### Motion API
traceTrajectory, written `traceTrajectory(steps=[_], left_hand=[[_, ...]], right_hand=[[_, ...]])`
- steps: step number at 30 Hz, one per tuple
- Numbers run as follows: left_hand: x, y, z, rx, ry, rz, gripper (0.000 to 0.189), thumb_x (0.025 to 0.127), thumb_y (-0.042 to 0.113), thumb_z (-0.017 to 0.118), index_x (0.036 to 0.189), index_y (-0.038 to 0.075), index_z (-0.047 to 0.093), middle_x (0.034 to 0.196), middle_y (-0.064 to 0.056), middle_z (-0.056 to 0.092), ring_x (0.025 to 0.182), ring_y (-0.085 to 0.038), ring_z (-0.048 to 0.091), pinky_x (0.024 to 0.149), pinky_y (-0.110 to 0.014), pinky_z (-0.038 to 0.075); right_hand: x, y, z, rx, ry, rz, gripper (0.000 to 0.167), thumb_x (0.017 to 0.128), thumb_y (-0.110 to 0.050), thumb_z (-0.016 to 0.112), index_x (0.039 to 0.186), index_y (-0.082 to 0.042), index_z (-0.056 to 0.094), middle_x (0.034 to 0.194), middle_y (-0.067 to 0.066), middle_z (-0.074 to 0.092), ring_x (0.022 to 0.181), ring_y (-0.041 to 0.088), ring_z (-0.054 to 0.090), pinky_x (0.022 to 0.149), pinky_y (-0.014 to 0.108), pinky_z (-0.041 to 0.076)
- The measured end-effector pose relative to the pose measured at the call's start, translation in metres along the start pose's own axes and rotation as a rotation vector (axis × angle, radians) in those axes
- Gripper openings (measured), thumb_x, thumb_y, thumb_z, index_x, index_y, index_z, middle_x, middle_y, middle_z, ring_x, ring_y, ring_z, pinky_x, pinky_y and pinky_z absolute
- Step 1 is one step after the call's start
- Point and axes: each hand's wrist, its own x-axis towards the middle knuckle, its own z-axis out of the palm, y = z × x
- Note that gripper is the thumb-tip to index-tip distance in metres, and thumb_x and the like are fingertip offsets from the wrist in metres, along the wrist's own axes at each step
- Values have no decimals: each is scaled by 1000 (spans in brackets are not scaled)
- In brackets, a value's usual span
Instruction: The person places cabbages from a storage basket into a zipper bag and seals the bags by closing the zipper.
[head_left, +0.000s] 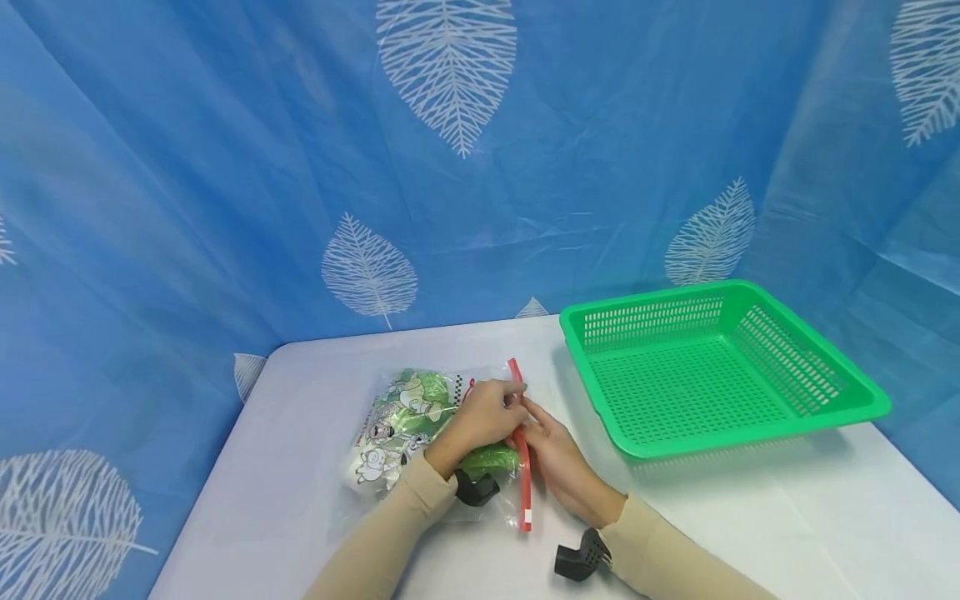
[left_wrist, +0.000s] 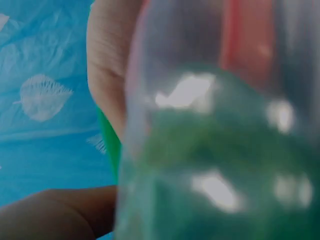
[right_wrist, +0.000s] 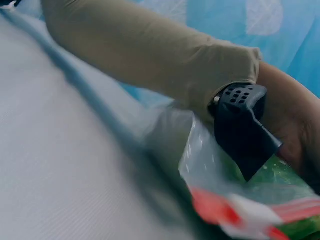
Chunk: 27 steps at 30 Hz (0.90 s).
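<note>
A clear zip bag (head_left: 392, 421) with cartoon prints lies on the table, its red zip edge (head_left: 524, 487) facing right. Green leafy vegetables (head_left: 491, 458) fill it, and something pale shows at its left end. Reaching across the bag, my left hand (head_left: 483, 417) pinches the upper part of the red edge. My right hand (head_left: 564, 467) comes from the right and grips the same edge just below, its fingertips close to the left ones. In the left wrist view, shiny plastic (left_wrist: 215, 135) over blurred green fills much of the picture. The right wrist view shows the edge's white-tipped end (right_wrist: 255, 212).
A green plastic basket (head_left: 731, 442) with slotted sides stands at the back right of the white table (head_left: 300, 417). Blue sheeting (head_left: 525, 192) with white leaf prints hangs behind. Black wrist cameras (head_left: 581, 557) sit at both cuffs, the left one over the bag.
</note>
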Motion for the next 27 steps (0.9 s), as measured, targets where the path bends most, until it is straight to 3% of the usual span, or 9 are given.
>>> traceTrajectory(steps=[3,5,7,10,12,15,18,22,27], left_hand=[[0,-2,8,76,19,26,44,93,15,68,134,-1,66,68,5,55,50,-6,40,51,-23,38],[-1,-3,10,49,16,29,47,96,18,70,138,0,63,70,5,57,46,-6,43,49,-23,39],[-4,-2,10,-2,18,15,51,97,21,71,143,4,60,75,5,60,42,-6,48,45,-24,42],[-8,-2,6,-128,46,-9,56,97,23,73,149,11,55,81,3,60,38,-10,52,39,-27,44],[-11,-1,2,-209,84,8,56,98,23,73,150,15,54,81,1,56,39,-11,50,39,-28,45],[-21,4,-8,-298,133,78,52,99,23,71,148,18,56,81,-2,50,43,-13,48,43,-31,48],[-42,9,-19,-323,178,152,47,99,20,70,145,19,60,81,-3,48,50,-11,47,47,-27,47],[-87,7,-28,-279,230,194,42,97,18,73,138,14,66,75,2,47,56,-6,40,51,-21,39],[-142,-6,-17,-284,224,186,32,96,20,74,126,7,73,57,9,31,51,1,28,46,-19,32]], right_hand=[[-5,6,-6,-74,-8,-2,54,105,-9,50,157,-4,38,138,18,61,130,21,54,107,33,43],[-9,8,-10,-108,1,-10,51,105,-8,49,156,-5,41,125,17,68,114,21,64,96,32,51],[-15,9,-14,-157,7,-18,51,107,-9,49,157,-8,40,106,16,71,91,20,69,79,30,56],[-26,11,-19,-270,1,-45,55,108,-11,49,161,-12,33,86,13,70,62,20,64,59,31,56],[-35,11,-23,-347,-26,-64,58,109,-15,50,163,-15,28,77,13,67,54,21,61,53,32,54],[-49,12,-29,-390,-81,-78,61,110,-22,49,165,-18,21,81,13,70,55,21,62,51,32,53],[-64,15,-36,-379,-170,-170,65,111,-21,48,166,-19,14,91,14,73,60,23,65,50,32,53],[-82,22,-40,-384,-276,-347,71,108,-10,51,166,-18,10,96,10,74,60,20,64,48,32,52],[-89,25,-34,-443,-279,-533,67,102,-2,61,161,-11,31,103,3,73,59,13,62,48,26,50]])
